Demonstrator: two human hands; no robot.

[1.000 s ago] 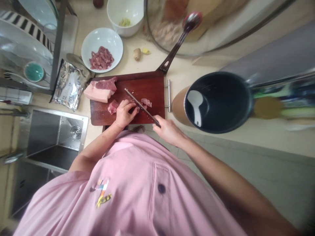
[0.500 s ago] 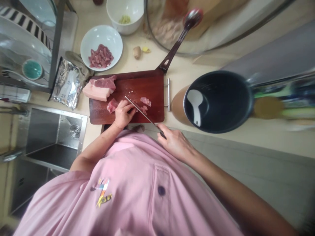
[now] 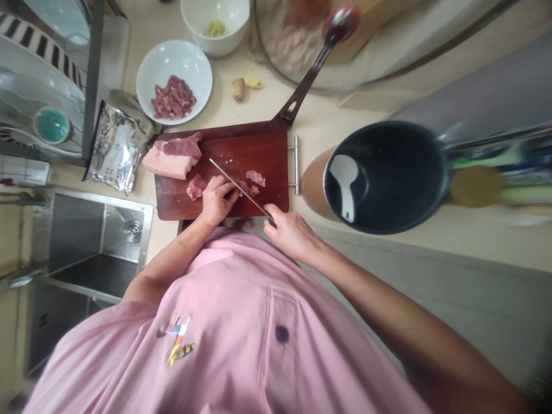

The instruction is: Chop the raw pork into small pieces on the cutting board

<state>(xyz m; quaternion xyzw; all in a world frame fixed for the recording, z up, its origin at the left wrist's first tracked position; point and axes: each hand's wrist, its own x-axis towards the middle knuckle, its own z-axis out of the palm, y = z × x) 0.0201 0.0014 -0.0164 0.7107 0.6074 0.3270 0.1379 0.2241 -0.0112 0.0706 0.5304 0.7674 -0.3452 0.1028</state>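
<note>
1. The right hand (image 3: 293,233) has its grip wrapped around the handle of a knife (image 3: 237,187); the thin blade runs up and left across the cutting board (image 3: 267,152), its edge laid against the knuckles of the other hand.
2. The left hand (image 3: 217,198) has its grip curled, fingertips pressed down on a small piece of meat (image 3: 245,186) at the near middle of the board. Most of that piece is hidden under the fingers, so its shape is only a guess.
3. Raw meat like this should be soft, wet and slippery, apt to slide under the blade. It looks best held from above with tucked fingertips just beside the cut line, as the hand has it.
4. Cut slices (image 3: 256,177) lie just right of the blade, another chunk (image 3: 196,186) just left of the hand, and a large slab (image 3: 171,156) sits at the far left corner of the board, overhanging it.
5. The board's near edge meets the desk's front edge, close to the person's body, so there is little room to draw back. To the right, past the board's metal handle (image 3: 295,165), stands a dark pot (image 3: 388,178) with a white spoon inside.
6. Beyond the board, a white bowl of sliced meat (image 3: 174,81) and a foil packet (image 3: 112,148) sit on the desk (image 3: 319,123). A sink (image 3: 92,241) lies to the left.
</note>
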